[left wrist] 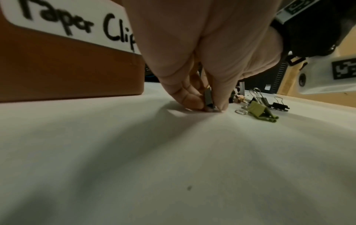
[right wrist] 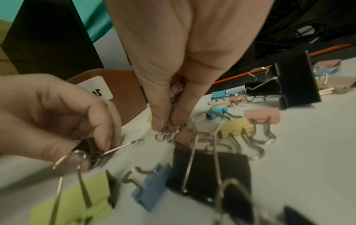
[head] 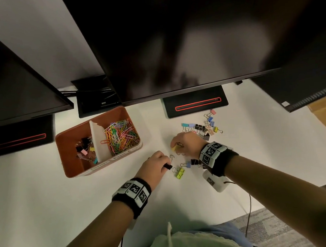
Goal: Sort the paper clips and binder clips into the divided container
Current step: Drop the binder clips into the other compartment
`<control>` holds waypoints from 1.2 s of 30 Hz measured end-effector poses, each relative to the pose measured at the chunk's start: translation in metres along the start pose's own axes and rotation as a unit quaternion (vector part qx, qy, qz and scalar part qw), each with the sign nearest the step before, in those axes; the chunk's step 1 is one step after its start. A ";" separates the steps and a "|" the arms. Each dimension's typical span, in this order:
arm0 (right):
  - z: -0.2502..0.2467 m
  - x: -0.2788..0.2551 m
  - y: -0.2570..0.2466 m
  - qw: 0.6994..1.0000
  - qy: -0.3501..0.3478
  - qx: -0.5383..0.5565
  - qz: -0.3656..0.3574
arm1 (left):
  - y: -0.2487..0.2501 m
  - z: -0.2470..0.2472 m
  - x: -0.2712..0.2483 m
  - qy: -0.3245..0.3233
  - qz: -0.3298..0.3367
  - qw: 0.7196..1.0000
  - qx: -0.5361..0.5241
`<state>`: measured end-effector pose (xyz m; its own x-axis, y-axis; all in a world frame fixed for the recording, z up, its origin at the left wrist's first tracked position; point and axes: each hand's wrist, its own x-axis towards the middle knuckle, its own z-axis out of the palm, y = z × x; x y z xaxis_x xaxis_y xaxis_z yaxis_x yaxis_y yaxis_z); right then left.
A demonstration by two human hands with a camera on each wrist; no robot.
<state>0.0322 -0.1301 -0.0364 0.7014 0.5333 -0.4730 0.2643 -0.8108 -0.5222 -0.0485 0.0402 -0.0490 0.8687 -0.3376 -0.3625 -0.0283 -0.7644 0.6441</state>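
Both hands are down on the white table (head: 236, 157), each grabbing a binder clip. The left hand (head: 151, 168) has its fingers (left wrist: 189, 97) pinched on a small black binder clip (head: 168, 166) right at the table surface, and the wire handle sticks out past the fingertips. The right hand (head: 188, 142) has its fingers (right wrist: 159, 118) closed on the wire loops of a yellow binder clip (head: 175, 147), which sits low against the table.

The brown divided container (head: 68, 148) sits to the left of the hands, well apart from the loose pile. A white divider (head: 99, 142) splits it in two. The right compartment is full of colourful paper clips (head: 121, 135), and the left one has a handful of binder clips (head: 84, 147), mostly black with a pink and a teal one. The left wrist view shows a white label (left wrist: 63, 24) on the container's front, handwritten, reading "Paper Clip" before the hand cuts it off.

Just beside the left hand's clip there's a lime green binder clip (head: 179, 173), then a blue one (head: 187, 164) and a black one (head: 195, 161) near the right wrist. A bigger scatter of binder clips (head: 202, 127) lies beyond the right hand in blue, pink, yellow and black, near a black monitor stand (head: 195, 102) with a red outline.
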 end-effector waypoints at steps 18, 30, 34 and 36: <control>-0.016 0.046 -0.202 0.971 0.096 0.076 -0.207 | -0.059 -0.155 -0.115 0.335 -0.212 0.911 -0.112; -0.023 0.015 -0.140 0.984 0.093 0.043 -0.148 | -0.023 -0.142 -0.118 0.274 -0.065 0.954 -0.100; -0.036 -0.030 -0.058 0.994 0.075 -0.055 -0.049 | 0.004 -0.096 -0.090 0.161 0.001 0.983 -0.089; -0.037 -0.048 -0.025 0.996 0.051 -0.077 0.011 | 0.017 -0.071 -0.072 0.115 0.026 0.991 -0.058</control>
<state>0.0164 -0.1450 0.0257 0.7700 0.4932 -0.4047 0.3398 -0.8539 -0.3942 -0.0763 0.0910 0.0361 0.9580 -0.2294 -0.1722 -0.0301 -0.6774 0.7350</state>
